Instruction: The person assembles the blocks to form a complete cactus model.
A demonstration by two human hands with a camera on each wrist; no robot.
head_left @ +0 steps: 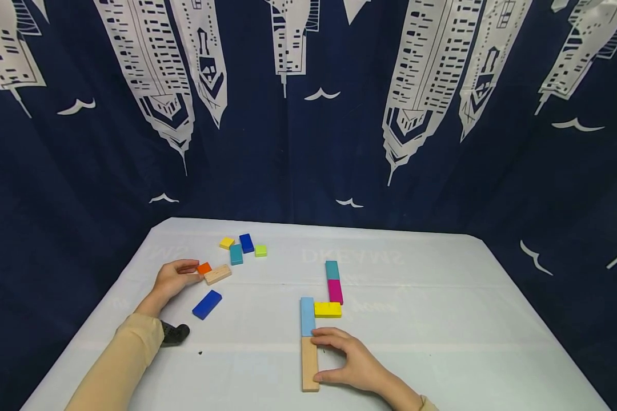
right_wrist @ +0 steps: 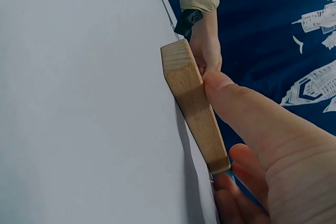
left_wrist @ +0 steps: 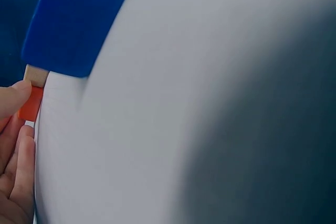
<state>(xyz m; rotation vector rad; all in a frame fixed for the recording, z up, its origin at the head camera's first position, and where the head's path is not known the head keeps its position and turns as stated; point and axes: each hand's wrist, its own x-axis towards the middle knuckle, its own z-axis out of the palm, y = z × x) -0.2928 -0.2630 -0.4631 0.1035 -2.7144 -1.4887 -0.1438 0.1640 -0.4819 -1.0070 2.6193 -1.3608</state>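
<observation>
My left hand pinches a small orange block between thumb and fingers. A plain wooden block touches the orange one, and a blue block lies nearer. My right hand rests thumb and fingertips along the right side of a long plain wooden block. This wooden block stands end to end with a light blue block. To the right of the light blue block sits a yellow block, with a magenta block and a teal block running on behind it.
At the table's back left lie a yellow block, a dark blue block, a teal block and a lime green block. A dark blue printed curtain hangs behind the white table.
</observation>
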